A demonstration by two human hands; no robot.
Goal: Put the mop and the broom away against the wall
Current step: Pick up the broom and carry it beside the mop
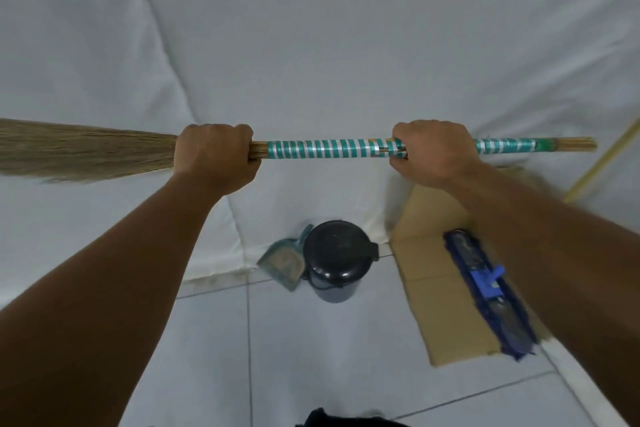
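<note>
I hold a grass broom (322,148) level in front of me, its straw head pointing left and its green-and-silver taped handle pointing right. My left hand (214,158) grips it where the straw meets the handle. My right hand (434,149) grips the taped handle further right. A flat mop head (485,291), blue with a blue clip, lies on a sheet of cardboard (436,291) on the floor at the lower right, partly hidden by my right forearm. A thin yellow pole (602,163) leans at the far right; its link to the mop is hidden.
White cloth covers the wall (311,28) ahead. At its foot stand a dark round bin with a lid (336,258) and a teal dustpan (285,262) leaning beside it. The floor is pale grey tile (214,340).
</note>
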